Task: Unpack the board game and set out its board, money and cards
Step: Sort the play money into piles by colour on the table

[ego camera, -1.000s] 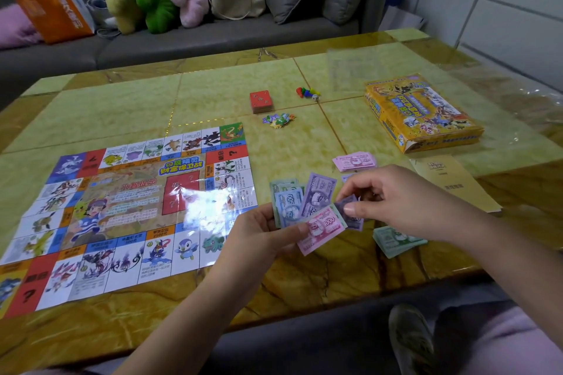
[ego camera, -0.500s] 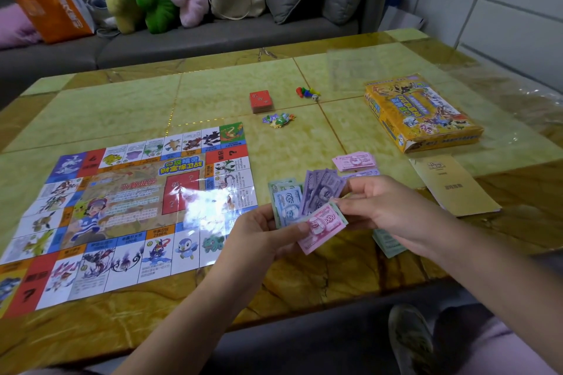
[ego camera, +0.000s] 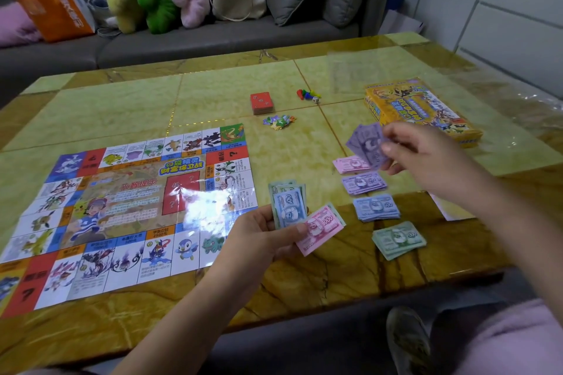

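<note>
The right hand (ego camera: 426,158) pinches a small sheaf of purple notes (ego camera: 367,143) between thumb and curled fingers and holds it in the air above the table (ego camera: 122,106), at about one o'clock from the left hand (ego camera: 262,234). The left hand grips a fan of mixed notes (ego camera: 300,216). In it a blue 500 note (ego camera: 289,207) lies over green ones, and a pink 1000 note (ego camera: 321,228) juts toward four o'clock under the thumb.

Four sorted stacks lie in a column on the table between the hands: the pink pile (ego camera: 350,164) farthest, then the purple pile (ego camera: 364,183), the blue pile (ego camera: 376,207) and the green pile (ego camera: 399,239) nearest the person.

The likely next step is laying the purple notes on the purple pile. That pile sits near, at about six o'clock from the right fingertips, just past the pink pile. Its long axis runs roughly nine to three, while the held sheaf slants eleven to five, so a slight turn is called for. The right hand is much the nearer.

The board (ego camera: 122,210) lies unfolded flat at nine o'clock of the left hand. The red card deck (ego camera: 262,103) and the pawns (ego camera: 306,94) sit beyond at twelve, and the game box (ego camera: 420,109) lies behind the right hand
</note>
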